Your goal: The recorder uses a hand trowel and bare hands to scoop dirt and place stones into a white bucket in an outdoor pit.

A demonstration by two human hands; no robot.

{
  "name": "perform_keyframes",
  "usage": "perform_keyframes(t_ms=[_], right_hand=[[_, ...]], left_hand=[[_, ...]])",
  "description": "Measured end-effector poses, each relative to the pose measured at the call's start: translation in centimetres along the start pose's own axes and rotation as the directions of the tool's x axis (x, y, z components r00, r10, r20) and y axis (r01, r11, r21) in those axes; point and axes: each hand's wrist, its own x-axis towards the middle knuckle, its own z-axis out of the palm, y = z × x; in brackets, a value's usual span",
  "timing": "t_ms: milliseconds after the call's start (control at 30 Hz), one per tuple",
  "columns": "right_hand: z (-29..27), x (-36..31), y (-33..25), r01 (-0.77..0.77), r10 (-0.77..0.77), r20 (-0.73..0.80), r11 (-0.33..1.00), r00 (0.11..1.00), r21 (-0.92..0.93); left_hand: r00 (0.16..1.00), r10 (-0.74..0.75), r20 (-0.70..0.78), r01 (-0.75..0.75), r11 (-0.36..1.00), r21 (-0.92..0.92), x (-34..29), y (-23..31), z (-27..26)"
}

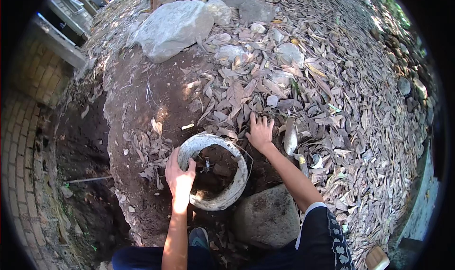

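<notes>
My left hand grips the left side of a round, whitish, dirt-stained pot, its thumb over the rim and its fingers on the outer wall. Dark soil shows inside the pot's wide mouth, along with a small pale bit I cannot make out. Beyond the pot's right side, my right hand reaches down to the dry leaves, fingers spread and nothing visibly held. Just right of that hand lies a hand trowel, its blade pointing away from me and its handle partly behind my forearm.
A big grey stone sits close in front of me, right of the pot. Large pale rocks lie at the far side. A small white cup-like piece rests among leaves. To the left, the ground drops into a trench beside a brick wall.
</notes>
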Motion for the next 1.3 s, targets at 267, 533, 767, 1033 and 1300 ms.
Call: perform_keyframes(t_ms=[267,533,767,1033,1300], right_hand=[[-2.2,-0.4,-0.4,0.032,-0.057,0.042,0.894,0.997,0.447],[-8.6,-3.6,-0.8,0.056,0.056,-0.142,0.735,0.988,0.676],[-18.4,-7.6,-4.5,0.447,-0.42,-0.236,0.525,0.876,0.724],[-17.4,-13.1,6.9,0.149,-0.139,-0.07,0.974,0.988,0.169],[-10.7,-16.7,14.6,-0.148,0.108,0.379,0.986,0.919,0.08]], left_hand=[[1.0,0.005,-0.01,-0.006,0.999,-0.053,0.2,-0.7,0.0],[1.0,-0.004,-0.03,0.001,0.995,-0.096,-0.1,-1.8,0.4],[0.999,-0.039,0.008,0.04,0.976,-0.214,0.5,-1.1,-0.2],[0.998,0.037,-0.057,-0.046,0.982,-0.181,-0.8,0.0,0.9],[0.99,0.134,-0.048,-0.137,0.987,-0.086,-1.7,0.2,-0.1]])
